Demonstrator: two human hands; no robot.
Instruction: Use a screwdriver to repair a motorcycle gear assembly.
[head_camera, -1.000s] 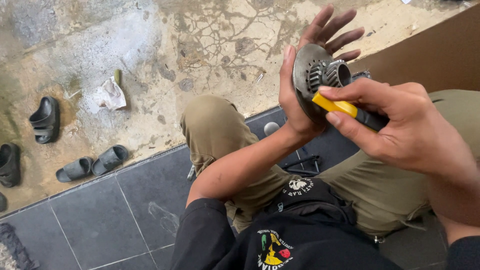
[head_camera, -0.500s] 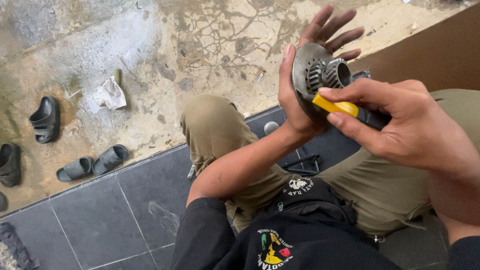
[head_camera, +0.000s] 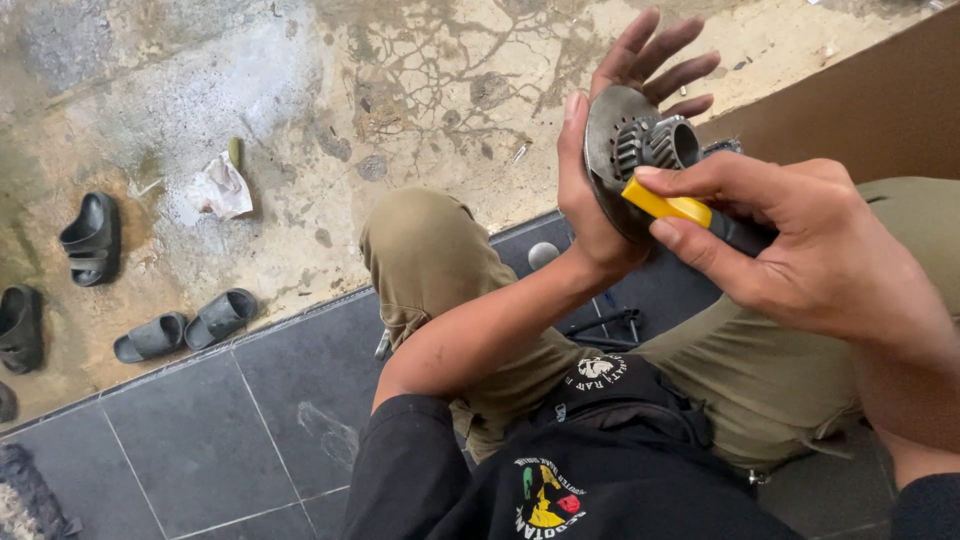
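The floor comes in two parts: stained, cracked concrete (head_camera: 330, 120) beyond, and dark grey tiles (head_camera: 200, 440) where the person sits with knees bent in olive trousers (head_camera: 430, 260). Dark sandals (head_camera: 92, 238) and a second pair of slippers (head_camera: 185, 325) lie well apart on the concrete, near a crumpled white scrap of paper or cloth (head_camera: 220, 188). A brown board (head_camera: 860, 110) stands at the right edge.

The left hand (head_camera: 610, 180) holds a round metal gear plate (head_camera: 625, 155) upright, raised over the knees, thumb on the front rim and fingers spread behind; its grip is wide, cupping the disc. The plate, with a toothed hub at its centre, looks heavy, stiff and possibly greasy, so the rim is the safest hold, clear of the teeth.

The right hand (head_camera: 800, 250) is closed narrowly on a yellow-and-black tool handle (head_camera: 690, 212), its tip hidden against the hub.

No readable package or sign shows; only a small coloured emblem (head_camera: 545, 495) on the black shirt.
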